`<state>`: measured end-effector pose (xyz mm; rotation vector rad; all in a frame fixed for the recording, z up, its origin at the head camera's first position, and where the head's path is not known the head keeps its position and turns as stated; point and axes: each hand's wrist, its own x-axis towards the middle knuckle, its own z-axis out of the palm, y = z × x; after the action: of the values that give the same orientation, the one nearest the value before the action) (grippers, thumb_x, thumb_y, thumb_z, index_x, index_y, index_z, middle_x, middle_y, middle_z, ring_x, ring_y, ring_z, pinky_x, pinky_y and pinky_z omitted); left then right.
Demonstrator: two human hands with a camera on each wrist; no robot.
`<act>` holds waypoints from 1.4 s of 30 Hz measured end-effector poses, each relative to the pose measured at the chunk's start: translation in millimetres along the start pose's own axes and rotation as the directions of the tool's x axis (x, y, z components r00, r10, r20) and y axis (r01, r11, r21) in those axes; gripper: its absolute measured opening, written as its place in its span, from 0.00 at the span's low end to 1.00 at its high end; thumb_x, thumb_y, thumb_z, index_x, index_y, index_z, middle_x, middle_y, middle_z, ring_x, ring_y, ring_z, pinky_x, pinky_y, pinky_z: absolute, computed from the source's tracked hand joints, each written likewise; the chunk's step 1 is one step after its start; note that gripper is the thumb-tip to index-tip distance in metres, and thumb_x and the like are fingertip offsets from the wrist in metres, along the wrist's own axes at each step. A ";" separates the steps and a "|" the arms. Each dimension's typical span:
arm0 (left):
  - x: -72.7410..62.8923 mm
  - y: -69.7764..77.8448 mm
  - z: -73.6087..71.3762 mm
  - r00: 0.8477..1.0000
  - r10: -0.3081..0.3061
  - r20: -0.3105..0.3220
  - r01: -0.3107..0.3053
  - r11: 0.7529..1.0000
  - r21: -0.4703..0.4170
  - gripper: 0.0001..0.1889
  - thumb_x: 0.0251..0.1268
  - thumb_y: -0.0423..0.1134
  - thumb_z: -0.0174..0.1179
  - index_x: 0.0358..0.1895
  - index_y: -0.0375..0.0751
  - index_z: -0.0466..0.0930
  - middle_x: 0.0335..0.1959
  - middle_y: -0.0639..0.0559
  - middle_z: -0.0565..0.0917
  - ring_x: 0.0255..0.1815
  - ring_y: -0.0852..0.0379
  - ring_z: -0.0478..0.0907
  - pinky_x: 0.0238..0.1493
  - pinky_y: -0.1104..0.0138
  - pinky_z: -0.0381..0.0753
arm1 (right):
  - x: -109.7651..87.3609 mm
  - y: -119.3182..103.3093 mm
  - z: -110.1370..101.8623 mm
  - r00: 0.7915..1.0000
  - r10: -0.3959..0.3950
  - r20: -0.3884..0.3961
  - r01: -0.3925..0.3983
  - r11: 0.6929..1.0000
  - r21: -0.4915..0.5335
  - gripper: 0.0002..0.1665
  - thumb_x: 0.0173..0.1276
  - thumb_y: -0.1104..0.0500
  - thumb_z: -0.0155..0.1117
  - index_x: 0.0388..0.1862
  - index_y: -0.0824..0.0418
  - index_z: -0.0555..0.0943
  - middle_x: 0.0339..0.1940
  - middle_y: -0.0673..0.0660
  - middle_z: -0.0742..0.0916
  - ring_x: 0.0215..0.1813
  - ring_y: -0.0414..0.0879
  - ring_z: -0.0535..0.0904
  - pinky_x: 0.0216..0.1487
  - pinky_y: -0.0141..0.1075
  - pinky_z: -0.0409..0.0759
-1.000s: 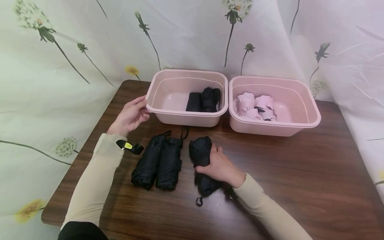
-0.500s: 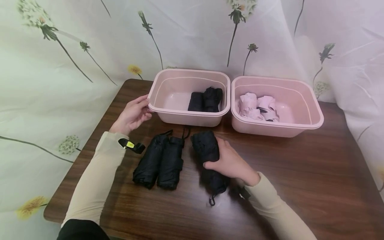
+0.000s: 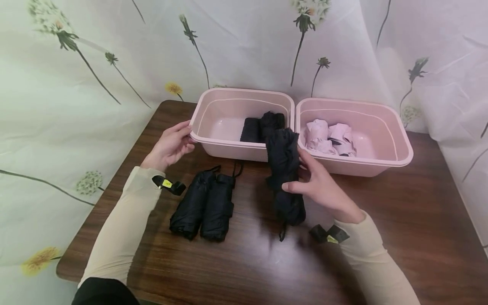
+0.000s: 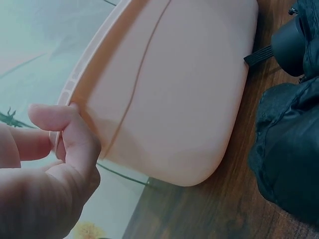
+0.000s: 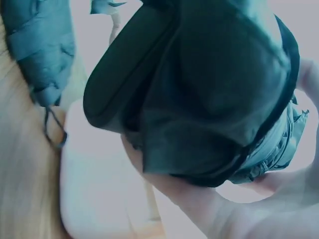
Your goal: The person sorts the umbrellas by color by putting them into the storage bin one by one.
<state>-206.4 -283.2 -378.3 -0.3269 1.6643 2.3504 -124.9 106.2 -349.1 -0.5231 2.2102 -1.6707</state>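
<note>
Raised from the table (image 3: 244,271) since the earlier frame: one folded black umbrella (image 3: 282,163), which is now held up at the near right corner of the left bin (image 3: 232,151), its far end overlapping that corner in the head view. Whether the bin is touched by it cannot be told. The umbrella is gripped about its middle by the right hand (image 3: 325,184), thumb on one side and fingers on the other. No change of place is noted for the left hand (image 3: 171,146), by which the left bin is pinched at its outer edge. By this lift, the umbrella is judged to be in transit and not yet deposited. Two black bundles (image 3: 250,130) are found inside the left bin, toward its right end; two more umbrellas (image 3: 217,207) are left lying side by side on the table. Pale pink bundles (image 3: 317,131) are contained in the right bin (image 3: 354,166)
</note>
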 end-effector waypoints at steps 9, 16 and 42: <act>-1.3 -0.6 -0.8 1.000 -0.002 0.023 0.003 0.998 -0.062 0.25 0.77 0.33 0.44 0.73 0.37 0.53 0.26 0.48 0.78 0.22 0.60 0.75 0.20 0.74 0.72 | 1.3 -19.1 -22.5 1.000 0.011 -0.025 0.003 0.872 0.489 0.41 0.64 0.73 0.55 0.73 0.48 0.60 0.62 0.58 0.71 0.49 0.46 0.81 0.46 0.38 0.85; -2.3 0.3 -1.7 1.000 0.002 0.025 -0.001 0.998 -0.058 0.26 0.77 0.32 0.43 0.74 0.37 0.52 0.27 0.48 0.78 0.22 0.60 0.75 0.20 0.73 0.72 | 18.9 -19.9 -27.0 0.993 -0.047 -0.108 0.111 0.684 0.721 0.28 0.69 0.69 0.51 0.68 0.57 0.65 0.55 0.54 0.79 0.47 0.44 0.82 0.50 0.33 0.81; 0.2 -0.3 -1.7 1.000 0.008 -0.016 -0.008 1.000 -0.007 0.25 0.77 0.35 0.45 0.73 0.38 0.55 0.25 0.49 0.79 0.21 0.60 0.75 0.20 0.74 0.72 | 103.2 -13.7 -0.7 0.993 -0.022 -0.113 0.100 0.646 0.756 0.17 0.71 0.55 0.54 0.57 0.55 0.72 0.51 0.52 0.79 0.50 0.43 0.76 0.46 0.34 0.76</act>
<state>-206.4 -284.6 -379.2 -0.3421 1.6684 2.3656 -214.9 54.8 -339.2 -0.2775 1.3020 -2.4718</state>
